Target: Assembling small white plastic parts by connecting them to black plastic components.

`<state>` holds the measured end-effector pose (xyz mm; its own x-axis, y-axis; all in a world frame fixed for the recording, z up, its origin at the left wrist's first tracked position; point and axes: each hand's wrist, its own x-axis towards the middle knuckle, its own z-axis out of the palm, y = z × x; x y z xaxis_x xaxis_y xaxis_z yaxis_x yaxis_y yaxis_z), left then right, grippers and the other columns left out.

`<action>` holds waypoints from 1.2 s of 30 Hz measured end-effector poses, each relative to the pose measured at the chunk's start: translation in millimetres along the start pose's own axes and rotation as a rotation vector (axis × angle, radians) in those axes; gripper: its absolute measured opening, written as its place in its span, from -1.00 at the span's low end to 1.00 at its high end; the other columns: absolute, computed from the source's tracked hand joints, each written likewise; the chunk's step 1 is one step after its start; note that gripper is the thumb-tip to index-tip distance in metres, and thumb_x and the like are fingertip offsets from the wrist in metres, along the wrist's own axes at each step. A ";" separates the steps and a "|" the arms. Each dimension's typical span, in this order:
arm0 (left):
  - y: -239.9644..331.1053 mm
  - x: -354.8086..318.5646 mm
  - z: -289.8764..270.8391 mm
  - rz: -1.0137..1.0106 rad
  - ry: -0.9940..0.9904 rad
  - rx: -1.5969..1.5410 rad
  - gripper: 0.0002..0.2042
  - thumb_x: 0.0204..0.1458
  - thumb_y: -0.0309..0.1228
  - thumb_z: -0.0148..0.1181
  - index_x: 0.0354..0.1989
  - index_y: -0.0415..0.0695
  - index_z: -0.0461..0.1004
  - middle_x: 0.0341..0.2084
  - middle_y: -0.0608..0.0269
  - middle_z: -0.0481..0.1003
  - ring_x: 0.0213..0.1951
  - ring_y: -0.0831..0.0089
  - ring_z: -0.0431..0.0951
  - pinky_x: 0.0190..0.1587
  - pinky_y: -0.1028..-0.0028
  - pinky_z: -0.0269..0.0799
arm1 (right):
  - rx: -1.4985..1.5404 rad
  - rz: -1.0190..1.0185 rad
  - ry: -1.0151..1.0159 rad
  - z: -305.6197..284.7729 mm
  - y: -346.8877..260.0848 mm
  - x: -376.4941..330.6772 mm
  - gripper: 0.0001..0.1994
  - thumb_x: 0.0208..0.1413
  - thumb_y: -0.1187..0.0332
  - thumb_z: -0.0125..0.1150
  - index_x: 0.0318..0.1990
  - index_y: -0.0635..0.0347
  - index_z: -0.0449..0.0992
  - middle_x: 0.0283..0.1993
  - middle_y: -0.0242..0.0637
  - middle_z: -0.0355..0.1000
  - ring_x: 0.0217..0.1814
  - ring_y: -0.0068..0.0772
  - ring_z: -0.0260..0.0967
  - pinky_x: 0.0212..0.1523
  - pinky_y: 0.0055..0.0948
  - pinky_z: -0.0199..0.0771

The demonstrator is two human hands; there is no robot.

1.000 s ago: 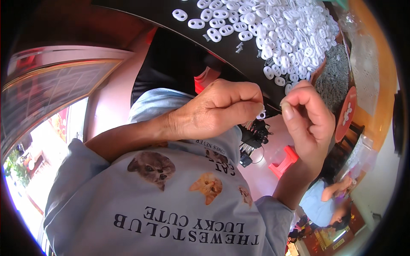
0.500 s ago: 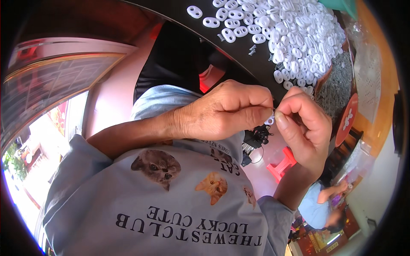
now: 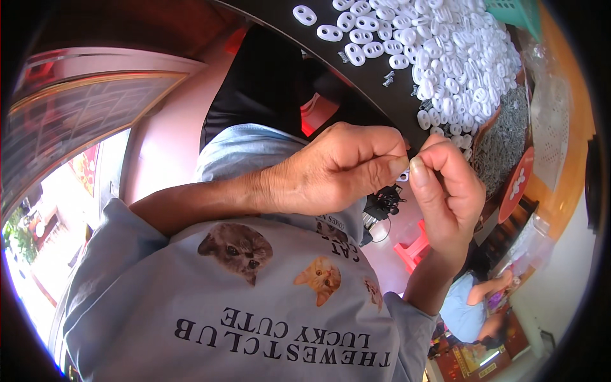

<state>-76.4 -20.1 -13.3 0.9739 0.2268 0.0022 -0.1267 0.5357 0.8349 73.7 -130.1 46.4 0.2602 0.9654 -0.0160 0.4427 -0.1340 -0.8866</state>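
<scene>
Printed upside down across the grey-blue shirt [image 3: 273, 290] in two lines of large dark capitals [image 3: 267, 348], smaller near the cat pictures [image 3: 318, 279], and too tiny to read on the pale background sign [image 3: 488, 370].

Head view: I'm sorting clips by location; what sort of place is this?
Probably a home or small workroom: heaped white, oval, two-holed plastic pieces, piled small grey metal parts, and a red plastic stool.
</scene>
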 end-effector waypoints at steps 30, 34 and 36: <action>-7.9 -0.4 -6.9 0.009 0.090 0.058 -0.81 0.29 -0.37 -0.04 -0.32 -0.22 0.35 -0.53 0.46 0.29 -0.44 0.71 0.21 -0.39 0.63 0.19 | -0.016 -0.009 0.036 15.6 8.3 6.0 -0.90 0.14 0.60 0.10 -0.39 0.31 0.33 -0.54 -0.41 0.14 -0.57 -0.66 0.01 -0.57 -0.60 0.01; -9.5 -1.7 -8.8 0.033 0.136 0.170 -0.82 0.29 -0.38 -0.04 -0.32 -0.22 0.35 -0.53 0.45 0.29 -0.44 0.70 0.22 -0.39 0.62 0.21 | 0.006 -0.011 0.071 24.4 12.6 4.9 -0.88 0.16 0.59 0.08 -0.41 0.31 0.31 -0.55 -0.39 0.12 -0.59 -0.63 0.00 -0.59 -0.57 0.00; -9.6 -1.6 -9.2 0.037 0.161 0.218 -0.82 0.29 -0.38 -0.03 -0.32 -0.22 0.35 -0.53 0.44 0.29 -0.44 0.69 0.23 -0.38 0.61 0.22 | 0.003 -0.003 0.081 25.3 13.4 6.1 -0.89 0.16 0.59 0.09 -0.41 0.31 0.31 -0.55 -0.38 0.13 -0.58 -0.64 0.01 -0.58 -0.58 0.01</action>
<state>-78.4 -18.1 -26.4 0.9248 0.3785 -0.0384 -0.1008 0.3412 0.9346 59.5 -120.4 22.7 0.3278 0.9444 0.0241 0.4412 -0.1305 -0.8879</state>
